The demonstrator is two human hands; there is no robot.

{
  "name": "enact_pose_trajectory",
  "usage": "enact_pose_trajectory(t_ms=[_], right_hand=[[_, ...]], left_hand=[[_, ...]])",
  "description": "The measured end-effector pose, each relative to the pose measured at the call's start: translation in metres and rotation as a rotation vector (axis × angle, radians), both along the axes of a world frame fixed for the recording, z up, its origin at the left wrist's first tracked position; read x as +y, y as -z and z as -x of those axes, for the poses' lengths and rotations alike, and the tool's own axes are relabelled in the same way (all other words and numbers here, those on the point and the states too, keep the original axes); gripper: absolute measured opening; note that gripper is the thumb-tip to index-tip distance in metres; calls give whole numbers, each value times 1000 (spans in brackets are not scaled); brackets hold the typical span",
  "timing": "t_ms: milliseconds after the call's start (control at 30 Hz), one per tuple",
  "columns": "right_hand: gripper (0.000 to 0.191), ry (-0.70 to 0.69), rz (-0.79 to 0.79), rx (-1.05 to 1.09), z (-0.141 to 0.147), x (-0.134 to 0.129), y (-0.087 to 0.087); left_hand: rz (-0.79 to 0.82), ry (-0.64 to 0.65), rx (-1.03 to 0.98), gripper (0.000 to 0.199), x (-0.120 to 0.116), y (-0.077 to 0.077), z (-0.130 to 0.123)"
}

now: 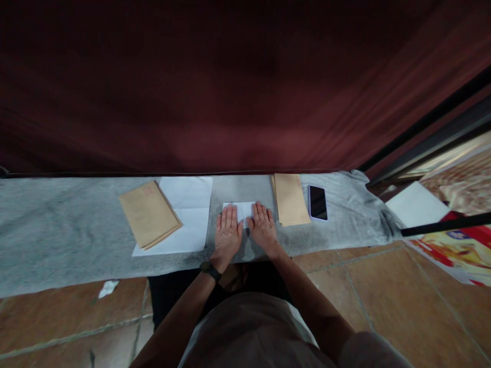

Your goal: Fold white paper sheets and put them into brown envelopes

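Note:
A small folded white paper [245, 208] lies on the grey cloth in front of me. My left hand [229, 230] rests flat on its left part, fingers stretched forward, with a dark watch on the wrist. On its right part lies my right hand [262, 225], also flat with extended fingers. The hands are a little apart, and white paper shows between them. Both palms hide the lower corners of the paper.
Brown envelopes [150, 214] lie at the left over a large creased white sheet [194, 217]. More brown envelopes [291, 199] and a phone [318, 203] are at the right. A dark red curtain [245, 102] hangs behind the grey cloth [57, 230].

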State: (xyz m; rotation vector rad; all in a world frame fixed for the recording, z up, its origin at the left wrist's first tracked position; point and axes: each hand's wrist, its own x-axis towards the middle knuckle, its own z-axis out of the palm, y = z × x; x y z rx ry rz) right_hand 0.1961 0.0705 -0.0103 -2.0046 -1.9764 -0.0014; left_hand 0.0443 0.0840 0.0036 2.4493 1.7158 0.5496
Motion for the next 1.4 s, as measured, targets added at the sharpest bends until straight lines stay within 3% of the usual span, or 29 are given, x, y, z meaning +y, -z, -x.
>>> enact_pose_trajectory(t_ms=[100,400,567,800,1233,1300,1400], right_hand=[[61,-10,-20,10,0,0,0],[59,5,-55,37,-1,1,4],[58,11,-66,56,2,-2,-3],[50,-270,-41,32,24,-43,-8],[56,-153,-50,-13,-9,-69,-7],[57,-152,-55,-6,-8,-70,-7],[57,-149,-52,-1,-8,-70,-7]], left_hand=[[41,53,23,60,-6,2,-1],[26,-70,-28,60,-12,5,15],[14,-73,-35,60,-14,5,19],[0,-56,16,60,-14,7,19],[11,-97,-38,62,-18,-2,17],[19,-36,-31,60,-23,-6,16],[60,153,3,57,-36,-10,13]])
